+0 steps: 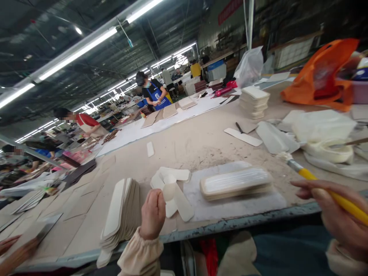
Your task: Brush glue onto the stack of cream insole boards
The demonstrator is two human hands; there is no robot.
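Observation:
My right hand (330, 199) is closed around a brush (312, 177) with a yellow handle and whitish bristles, held over the table's right side. My left hand (153, 211) is closed, its fingers on the edge of a small pale piece (169, 191) above some loose white strips (184, 203). Left of that hand leans a tall stack of rounded strips (115, 211). Between my hands, on a pale sheet (230, 211), lies a slightly blurred stack of rounded strips (238, 181) with a wet-looking, streaked white top.
At the right are a roll of white tape (327, 151), an orange bag (319, 76) and a dark-handled tool (239, 127). Another stack (254, 101) stands farther back. Another person's hands (23, 249) hold a board at lower left. Other people work beyond the table (184, 142).

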